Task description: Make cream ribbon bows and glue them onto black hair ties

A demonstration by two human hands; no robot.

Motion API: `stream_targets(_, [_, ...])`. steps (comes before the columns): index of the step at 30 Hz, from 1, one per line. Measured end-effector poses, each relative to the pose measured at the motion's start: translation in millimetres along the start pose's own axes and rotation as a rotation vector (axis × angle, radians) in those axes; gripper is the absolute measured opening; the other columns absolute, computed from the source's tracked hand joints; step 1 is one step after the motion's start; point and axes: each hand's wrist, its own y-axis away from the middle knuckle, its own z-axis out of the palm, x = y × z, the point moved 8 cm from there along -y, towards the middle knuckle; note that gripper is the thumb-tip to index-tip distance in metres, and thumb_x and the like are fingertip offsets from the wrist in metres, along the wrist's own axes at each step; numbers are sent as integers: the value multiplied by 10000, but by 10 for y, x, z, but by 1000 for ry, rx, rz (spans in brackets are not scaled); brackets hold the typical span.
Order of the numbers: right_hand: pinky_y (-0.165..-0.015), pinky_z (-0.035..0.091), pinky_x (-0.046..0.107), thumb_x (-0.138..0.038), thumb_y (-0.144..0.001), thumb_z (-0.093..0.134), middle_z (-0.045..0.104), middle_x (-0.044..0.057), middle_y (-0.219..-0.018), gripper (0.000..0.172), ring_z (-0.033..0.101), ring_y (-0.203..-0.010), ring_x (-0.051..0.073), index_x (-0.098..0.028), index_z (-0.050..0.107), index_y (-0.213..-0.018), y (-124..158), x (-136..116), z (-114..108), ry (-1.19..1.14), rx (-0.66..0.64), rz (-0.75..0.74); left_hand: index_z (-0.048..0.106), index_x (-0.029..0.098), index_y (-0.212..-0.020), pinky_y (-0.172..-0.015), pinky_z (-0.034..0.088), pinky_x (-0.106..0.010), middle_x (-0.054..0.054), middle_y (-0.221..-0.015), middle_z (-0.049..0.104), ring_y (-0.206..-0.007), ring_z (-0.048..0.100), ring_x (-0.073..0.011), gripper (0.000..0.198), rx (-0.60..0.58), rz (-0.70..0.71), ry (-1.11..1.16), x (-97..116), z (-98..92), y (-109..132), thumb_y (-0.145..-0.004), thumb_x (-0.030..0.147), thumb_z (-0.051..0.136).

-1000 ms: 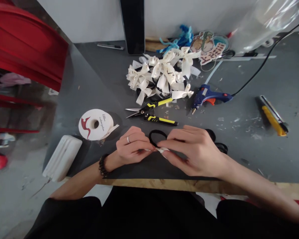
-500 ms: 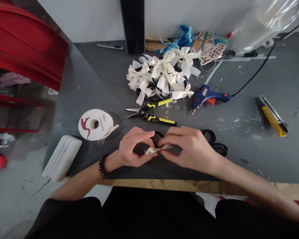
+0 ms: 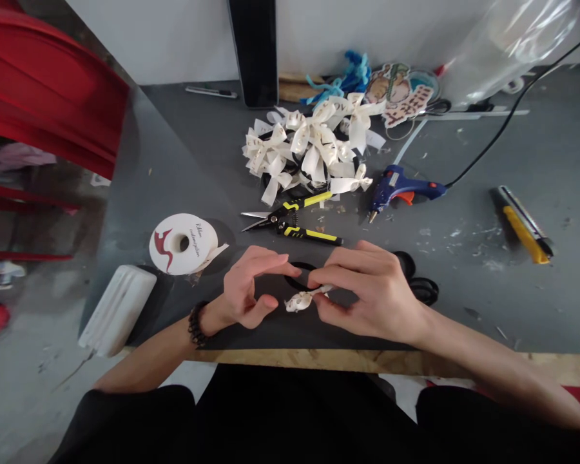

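Note:
My right hand [image 3: 367, 293] pinches a small cream ribbon piece [image 3: 297, 301] near the table's front edge, with a black elastic hair band [image 3: 296, 269] lying just behind it. My left hand [image 3: 244, 290] hovers beside the ribbon with its fingers spread and curved, holding nothing; a dark bead bracelet sits on that wrist. More black hair bands [image 3: 418, 283] lie behind my right hand.
A pile of cream ribbon bows [image 3: 309, 145] lies mid-table. Black-and-yellow snips [image 3: 292, 222], a blue glue gun [image 3: 406, 190] with its cord, a ribbon spool [image 3: 182, 243], a yellow utility knife [image 3: 522, 222] and a white block [image 3: 118, 309] surround my hands.
My left hand has let go of the ribbon piece and opened. My right hand still holds it and has shifted slightly toward me.

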Motion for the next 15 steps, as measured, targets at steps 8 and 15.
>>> stream_targets(8, [-673,447,303,-99,-840,679,711,-34,-752,160,595,-605,94,-210,792,-815,24,121,82,-252,-102,141,680,217,-1351,-857,595,-378,-76,-949,838,-958,721,-227,435,-14,-78,-37,-32,-20,-48,-924,136,696])
stream_targets(15, [-522,386,240,-93,-827,718,646,-34,-763,132,509,-580,75,-191,801,-856,68,362,165,-465,-131,342,740,206,-1208,-825,608,-334,-82,-997,805,-927,721,-202,281,-161,-149,21,-85,125,-91,-932,171,705])
